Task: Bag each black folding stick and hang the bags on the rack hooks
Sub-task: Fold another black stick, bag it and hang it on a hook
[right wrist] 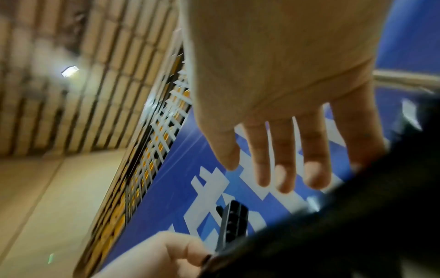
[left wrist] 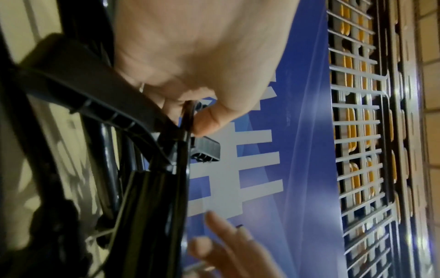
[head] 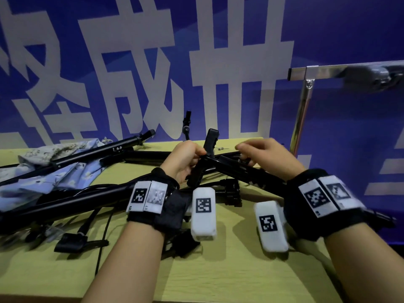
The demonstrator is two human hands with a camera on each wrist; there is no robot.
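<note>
Head view, left hand (head: 185, 159) pinching folding stick (head: 231, 169), right hand (head: 266, 155) loose-fingered above it

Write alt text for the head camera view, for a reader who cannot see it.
A person's left hand grips the hinged joint of a black folding stick above a yellow-green table, while the right hand hovers open over its shaft. More black sticks and a pale blue floral bag lie at left; a metal rack stands at right before a blue banner.

Left hand (head: 185, 161) curled in a pinching grip; right hand (head: 269, 157) hovers, fingers loosely extended.
</note>
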